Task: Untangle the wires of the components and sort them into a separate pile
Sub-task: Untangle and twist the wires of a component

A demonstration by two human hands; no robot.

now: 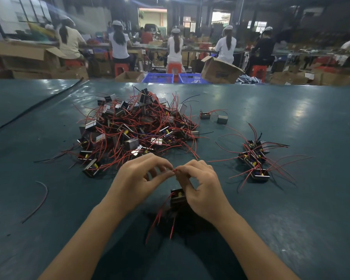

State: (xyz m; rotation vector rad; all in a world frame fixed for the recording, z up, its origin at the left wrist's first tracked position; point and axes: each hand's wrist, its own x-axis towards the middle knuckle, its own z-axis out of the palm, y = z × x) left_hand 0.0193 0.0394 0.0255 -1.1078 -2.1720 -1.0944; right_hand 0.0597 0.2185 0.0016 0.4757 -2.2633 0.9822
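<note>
Both hands meet in front of the body, near the front edge of the worktop (291, 209). The left hand (141, 178) pinches the end of a red wire (174, 170) between thumb and forefinger, its other fingers loosely arched above. The right hand (202, 190) pinches the same wire just beside it, its remaining fingers curled over a small metal-framed coil component (177, 197) tucked beneath them. This two-point pinch looks like a way to tease one lead free while the body of the part is steadied. Its other leads (160, 214) trail down toward the person, clear of everything else. Whether the part rests on the surface or hangs just above it cannot be told. Straight ahead lies the tangled heap (133, 128) of like parts, their red and dark wires knotted through each other, within easy reach for the next pick. Well apart on the right is the sorted pile (255, 158), only a few pieces with wires fanned outward, so most of the work appears to remain. Two stray parts (205, 115) sit between heap and pile, and a loose wire (41, 199) lies to the left. The worktop is covered in a smooth, glossy teal sheet that reflects the lamps, with a black cable (38, 104) crossing its far left corner. Beyond it is a dim factory hall with seated workers (119, 43) in white caps, cardboard boxes (218, 70) and blue crates (158, 77).
</note>
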